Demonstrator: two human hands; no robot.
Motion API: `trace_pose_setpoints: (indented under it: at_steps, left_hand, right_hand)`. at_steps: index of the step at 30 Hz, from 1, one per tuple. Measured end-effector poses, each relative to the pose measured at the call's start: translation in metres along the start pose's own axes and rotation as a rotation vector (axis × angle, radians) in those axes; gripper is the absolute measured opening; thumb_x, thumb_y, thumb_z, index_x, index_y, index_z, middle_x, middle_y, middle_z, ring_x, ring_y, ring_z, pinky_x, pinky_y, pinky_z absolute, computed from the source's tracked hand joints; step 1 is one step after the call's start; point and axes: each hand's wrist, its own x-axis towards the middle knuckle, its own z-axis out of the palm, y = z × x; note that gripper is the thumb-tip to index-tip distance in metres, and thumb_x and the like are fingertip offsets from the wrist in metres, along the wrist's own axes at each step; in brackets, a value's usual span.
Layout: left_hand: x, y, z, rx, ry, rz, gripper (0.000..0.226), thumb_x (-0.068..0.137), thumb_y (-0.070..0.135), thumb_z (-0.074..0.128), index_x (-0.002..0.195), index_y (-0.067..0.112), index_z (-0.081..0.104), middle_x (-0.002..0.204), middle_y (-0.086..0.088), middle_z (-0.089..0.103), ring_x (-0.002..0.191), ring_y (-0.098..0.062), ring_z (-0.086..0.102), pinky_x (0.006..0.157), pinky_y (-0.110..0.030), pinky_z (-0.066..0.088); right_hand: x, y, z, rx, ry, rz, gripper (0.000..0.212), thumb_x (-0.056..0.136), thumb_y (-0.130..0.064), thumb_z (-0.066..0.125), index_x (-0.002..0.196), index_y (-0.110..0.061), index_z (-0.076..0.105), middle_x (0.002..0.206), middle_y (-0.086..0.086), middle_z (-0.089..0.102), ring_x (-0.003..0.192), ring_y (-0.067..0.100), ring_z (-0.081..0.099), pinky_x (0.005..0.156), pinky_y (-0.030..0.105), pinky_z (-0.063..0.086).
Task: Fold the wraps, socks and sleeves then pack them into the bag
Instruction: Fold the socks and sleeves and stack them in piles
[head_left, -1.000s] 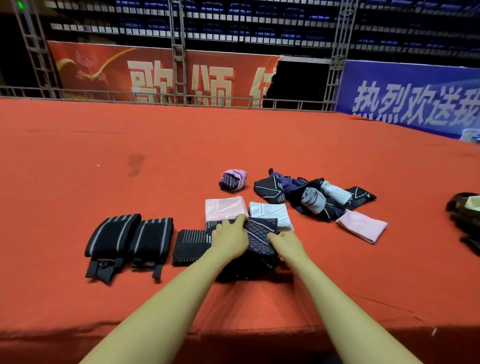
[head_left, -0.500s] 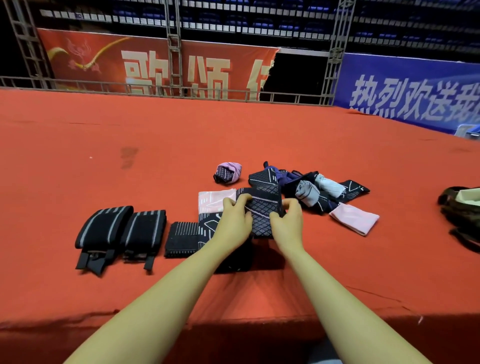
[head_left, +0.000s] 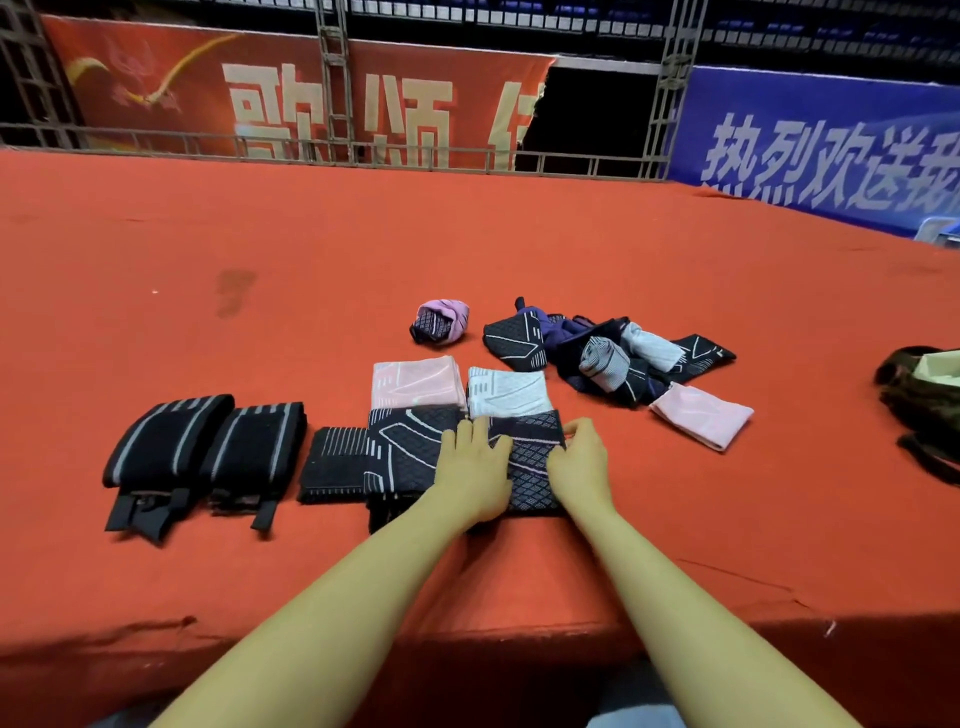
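Note:
A dark diamond-patterned sleeve (head_left: 532, 462) lies folded flat on the red carpet (head_left: 260, 322). My left hand (head_left: 475, 467) presses on its left half with straight fingers. At the sleeve's right edge my right hand (head_left: 579, 462) curls its fingers over the top corner. Just behind lie a folded pink sleeve (head_left: 415, 382) and a folded white sleeve (head_left: 506, 392). To the left sit another dark patterned folded piece (head_left: 405, 447), a black striped piece (head_left: 335, 462) and two black wraps with grey stripes (head_left: 208, 444). The dark bag (head_left: 919, 400) shows at the right edge.
Behind the hands lie a rolled pink-and-black sock (head_left: 441, 319), a loose pile of dark, purple and white socks and sleeves (head_left: 597, 353), and a folded pink piece (head_left: 701, 415). The platform's front edge (head_left: 519, 631) runs under my forearms. A railing and banners stand far behind.
The dark sleeve, lifted and folded over between both hands, now lies flat in front of the white sleeve. My left hand has flattened on it; my right has slid to its right edge.

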Motion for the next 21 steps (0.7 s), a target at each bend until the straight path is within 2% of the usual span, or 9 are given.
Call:
trace_pose_setpoints:
  at_steps: [2, 5, 8, 10, 14, 17, 19, 21]
  left_hand:
    - [0.001, -0.001, 0.003, 0.024, -0.019, 0.023, 0.048, 0.091, 0.04, 0.049, 0.129, 0.014, 0.041, 0.144, -0.012, 0.027, 0.13, -0.032, 0.027, 0.106, -0.045, 0.021]
    - [0.006, -0.003, 0.001, -0.02, -0.008, 0.03, 0.043, 0.094, 0.04, 0.042, 0.127, 0.013, 0.042, 0.136, -0.01, 0.039, 0.124, -0.029, 0.038, 0.105, -0.046, 0.023]
    - [0.006, -0.005, 0.001, -0.148, 0.078, 0.004, 0.034, 0.097, 0.035, 0.036, 0.125, 0.018, 0.044, 0.126, -0.008, 0.047, 0.116, -0.027, 0.046, 0.099, -0.043, 0.027]
    - [0.006, -0.007, 0.001, -0.187, 0.107, -0.016, 0.034, 0.097, 0.034, 0.037, 0.126, 0.02, 0.046, 0.125, -0.006, 0.048, 0.116, -0.027, 0.046, 0.098, -0.042, 0.028]
    - [0.004, -0.008, 0.003, -0.014, -0.073, 0.096, 0.043, 0.094, 0.043, 0.039, 0.13, 0.021, 0.046, 0.132, -0.007, 0.047, 0.123, -0.026, 0.042, 0.105, -0.047, 0.021]
    - [0.004, -0.008, 0.004, 0.051, -0.119, 0.123, 0.046, 0.094, 0.045, 0.038, 0.132, 0.021, 0.046, 0.135, -0.007, 0.046, 0.126, -0.026, 0.039, 0.107, -0.049, 0.017]
    - [0.003, -0.008, 0.004, 0.06, -0.134, 0.128, 0.047, 0.094, 0.046, 0.038, 0.133, 0.021, 0.046, 0.136, -0.006, 0.046, 0.128, -0.026, 0.037, 0.108, -0.05, 0.015]
    - [0.004, -0.009, 0.004, 0.07, -0.153, 0.132, 0.048, 0.093, 0.047, 0.038, 0.134, 0.021, 0.045, 0.137, -0.006, 0.047, 0.129, -0.027, 0.036, 0.108, -0.051, 0.014]
  right_hand:
    - [-0.005, 0.0, 0.002, -0.105, -0.011, 0.005, 0.024, 0.083, -0.006, 0.047, 0.107, -0.012, 0.048, 0.111, 0.009, 0.056, 0.104, 0.032, 0.053, 0.089, 0.041, 0.038]
    - [-0.001, -0.005, -0.005, -0.032, -0.002, -0.006, 0.025, 0.082, -0.008, 0.049, 0.106, -0.012, 0.049, 0.11, 0.011, 0.058, 0.102, 0.032, 0.054, 0.083, 0.039, 0.041]
    - [0.003, -0.011, -0.012, 0.036, 0.015, -0.003, 0.025, 0.082, -0.012, 0.05, 0.107, -0.015, 0.051, 0.109, 0.011, 0.061, 0.104, 0.032, 0.056, 0.082, 0.037, 0.042]
    - [0.002, -0.015, -0.013, -0.064, 0.021, -0.003, 0.025, 0.086, -0.017, 0.051, 0.111, -0.014, 0.05, 0.113, 0.009, 0.059, 0.107, 0.032, 0.055, 0.084, 0.037, 0.041]
    - [-0.003, -0.012, -0.006, -0.394, -0.043, 0.061, 0.039, 0.095, -0.032, 0.049, 0.121, -0.004, 0.043, 0.126, 0.015, 0.044, 0.112, 0.038, 0.055, 0.089, 0.043, 0.042]
    - [-0.008, 0.0, 0.004, -0.545, -0.071, 0.118, 0.046, 0.094, -0.038, 0.048, 0.125, -0.004, 0.043, 0.13, 0.015, 0.042, 0.12, 0.037, 0.047, 0.099, 0.043, 0.032]
    - [-0.01, 0.007, 0.01, -0.61, -0.063, 0.065, 0.048, 0.094, -0.038, 0.047, 0.13, -0.007, 0.041, 0.131, 0.015, 0.044, 0.122, 0.035, 0.042, 0.099, 0.041, 0.029]
    - [-0.008, 0.009, 0.01, -0.622, -0.091, -0.007, 0.053, 0.095, -0.036, 0.045, 0.14, -0.012, 0.03, 0.132, 0.015, 0.044, 0.121, 0.035, 0.042, 0.098, 0.041, 0.029]
